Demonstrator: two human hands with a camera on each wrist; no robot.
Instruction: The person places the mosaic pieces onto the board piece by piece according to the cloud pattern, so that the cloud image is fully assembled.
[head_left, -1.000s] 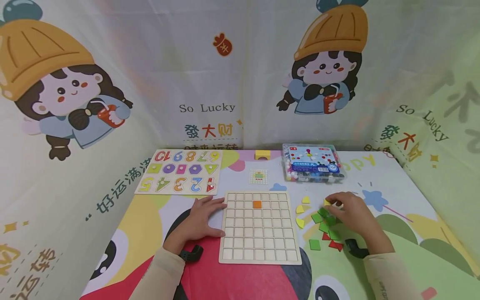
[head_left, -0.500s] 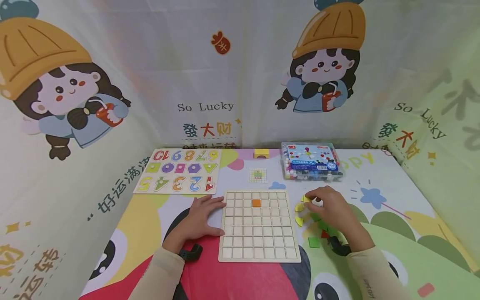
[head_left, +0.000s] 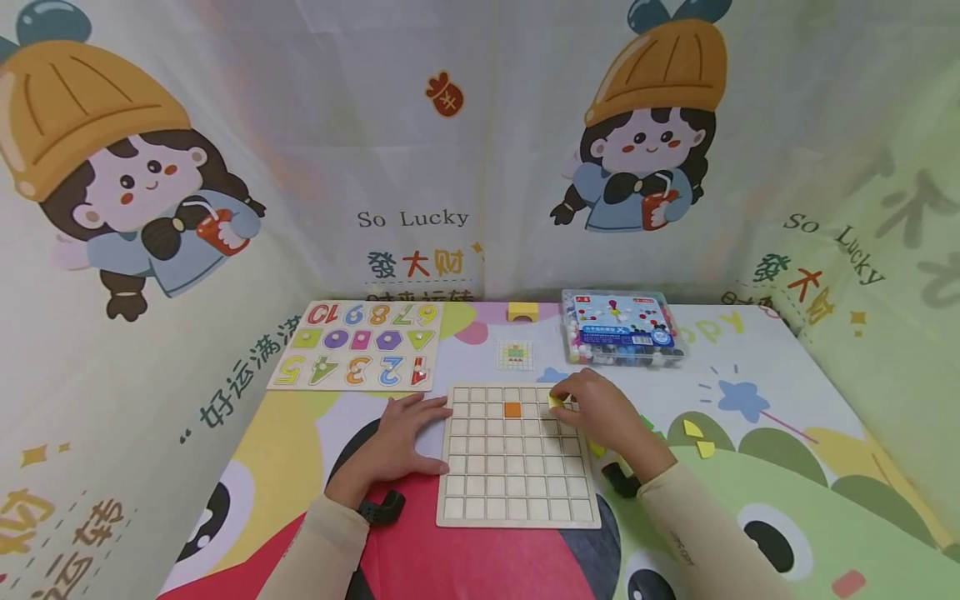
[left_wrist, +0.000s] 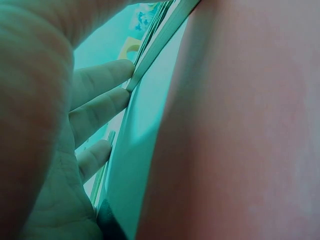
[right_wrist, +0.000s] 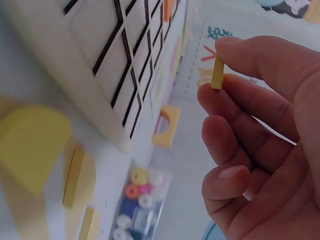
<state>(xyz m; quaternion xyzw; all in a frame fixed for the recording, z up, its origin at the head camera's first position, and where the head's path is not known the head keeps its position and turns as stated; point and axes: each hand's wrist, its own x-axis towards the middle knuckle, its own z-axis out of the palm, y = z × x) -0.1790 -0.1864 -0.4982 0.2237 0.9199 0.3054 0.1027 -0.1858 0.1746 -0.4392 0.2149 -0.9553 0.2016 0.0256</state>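
Head view: right hand (head_left: 600, 412) at centre of frame, over the upper right cells of the wooden grid board (head_left: 517, 500), pinching a small yellow tile (head_left: 556, 402) between thumb and fingertips. Right wrist view confirms: yellow tile (right_wrist: 217, 73) held edge-on between thumb and forefinger, other fingers curled loosely below it, grid board (right_wrist: 100, 65) in the upper left of that frame.

Left hand (head_left: 405, 437) lies flat, fingers spread, just left of the board, fingertips touching its left edge. Left wrist view shows the fingers (left_wrist: 100, 82) straight against the board edge (left_wrist: 160, 42); the rest is blurred.

One orange tile (head_left: 513, 409) sits in a cell in the second row of the board, left of the right hand and apart from it. Loose yellow pieces (head_left: 697, 439) lie on the mat at centre right, well apart from the board; a few green and yellow scraps show just beyond the right wrist.

Upper centre-left: number puzzle board (head_left: 360, 346). Behind the grid board: small pattern card (head_left: 516, 354), a yellow arch block (head_left: 522, 311), and a clear bead box (head_left: 621, 327) to the right of these.
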